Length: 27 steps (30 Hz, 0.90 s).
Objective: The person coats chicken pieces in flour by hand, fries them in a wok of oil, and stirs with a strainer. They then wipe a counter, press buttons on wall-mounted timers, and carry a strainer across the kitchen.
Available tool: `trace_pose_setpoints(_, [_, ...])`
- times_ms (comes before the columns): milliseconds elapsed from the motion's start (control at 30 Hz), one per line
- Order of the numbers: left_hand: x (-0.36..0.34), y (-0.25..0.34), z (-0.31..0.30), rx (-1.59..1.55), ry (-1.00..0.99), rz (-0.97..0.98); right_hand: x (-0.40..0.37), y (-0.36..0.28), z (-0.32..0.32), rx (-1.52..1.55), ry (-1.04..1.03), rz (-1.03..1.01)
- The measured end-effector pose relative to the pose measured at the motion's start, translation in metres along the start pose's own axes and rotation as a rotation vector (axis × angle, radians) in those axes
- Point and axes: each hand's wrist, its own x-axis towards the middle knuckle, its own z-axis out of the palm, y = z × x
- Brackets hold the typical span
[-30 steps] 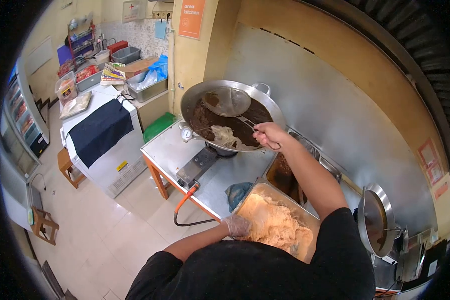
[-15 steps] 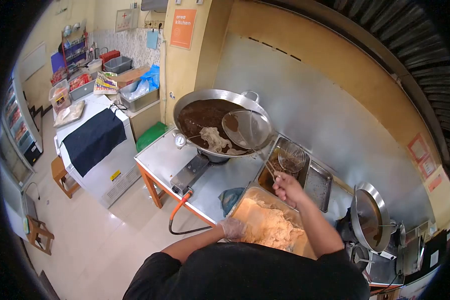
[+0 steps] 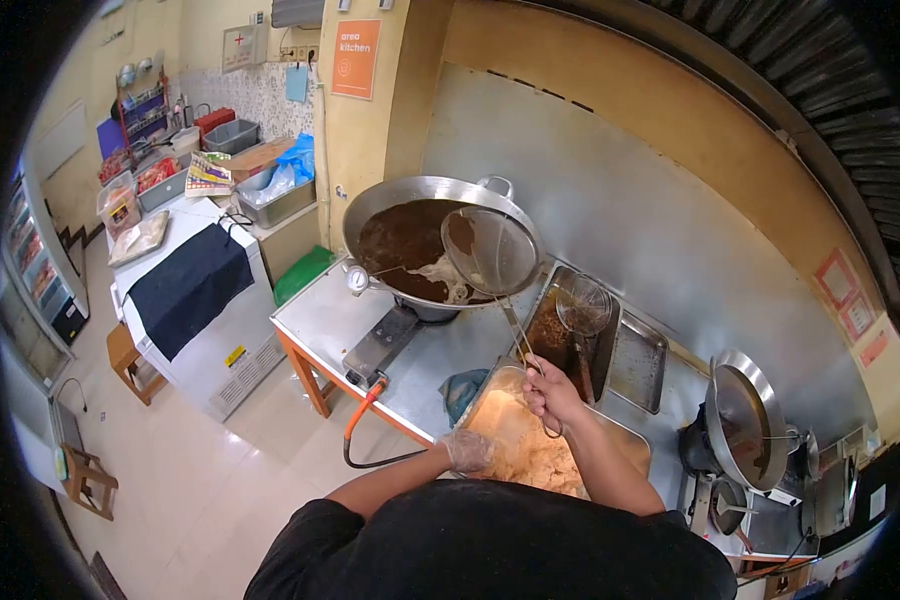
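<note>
My right hand (image 3: 553,393) is wrapped around the long wire handle of a round mesh skimmer (image 3: 500,262). The skimmer's basket lies in the large wok (image 3: 390,225) of dark brown oil, toward its right side. Pale, foamy food (image 3: 450,275) floats beside and partly under the mesh. In a clear plastic glove, my left hand (image 3: 467,452) is at the left side of a tray of orange-tinted flour (image 3: 530,440); how its fingers are set is not clear.
A dial thermometer (image 3: 357,279) sits at the wok's left edge, above a gas burner (image 3: 383,345) with an orange hose. A second skimmer (image 3: 584,305) rests in a dark, oily tray beside a metal tray (image 3: 638,362). Another wok (image 3: 745,425) stands right. A white chest freezer (image 3: 232,365) is left.
My right hand has moved slightly left and down with the skimmer handle. The mesh now covers part of the pale food, and less of it shows. My left hand stays by the flour.
</note>
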Motion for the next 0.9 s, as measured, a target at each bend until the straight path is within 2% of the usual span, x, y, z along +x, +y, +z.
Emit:
trace_pose_setpoints(133, [-0.002, 0.004, -0.002, 0.019, 0.021, -0.036, 0.002, -0.007, -0.002, -0.146, 0.105, -0.048])
trace_pose_setpoints(200, [-0.012, 0.012, -0.027, -0.017, -0.006, 0.001, -0.013, -0.033, -0.004, -0.157, 0.201, -0.062])
trace_pose_setpoints(267, [-0.01, 0.01, -0.026, -0.059, -0.004, -0.013, -0.022, -0.052, -0.038, -0.15, 0.239, -0.093])
trace_pose_setpoints(333, [-0.001, 0.0, 0.001, -0.113, 0.023, -0.084, -0.048, -0.088, -0.051, -0.205, 0.382, -0.097])
trace_pose_setpoints(400, [-0.005, 0.004, -0.01, -0.01, -0.045, -0.019, -0.055, -0.109, -0.11, -0.407, 0.445, -0.058])
trace_pose_setpoints(433, [-0.005, 0.004, -0.016, 0.04, -0.079, 0.015, -0.06, -0.117, -0.134, -0.603, 0.47, -0.063])
trace_pose_setpoints(533, [0.001, 0.0, -0.003, 0.002, -0.031, -0.029, -0.062, -0.119, -0.177, -1.25, 0.57, -0.076])
trace_pose_setpoints(567, [0.002, -0.003, 0.002, -0.007, 0.019, 0.019, -0.063, -0.112, -0.192, -1.477, 0.597, -0.082])
trace_pose_setpoints(667, [0.008, -0.006, 0.015, -0.034, 0.02, -0.061, -0.05, -0.062, -0.285, -2.108, 0.397, -0.265])
trace_pose_setpoints(700, [0.008, -0.005, 0.013, -0.01, 0.017, -0.043, -0.059, -0.069, -0.246, -2.044, 0.418, -0.061])
trace_pose_setpoints(800, [0.003, -0.001, 0.005, 0.03, 0.021, -0.006, -0.074, -0.066, -0.229, -2.052, 0.478, 0.02])
trace_pose_setpoints(900, [0.0, 0.002, 0.0, 0.002, 0.059, -0.02, -0.064, -0.037, -0.258, -2.026, 0.532, 0.12])
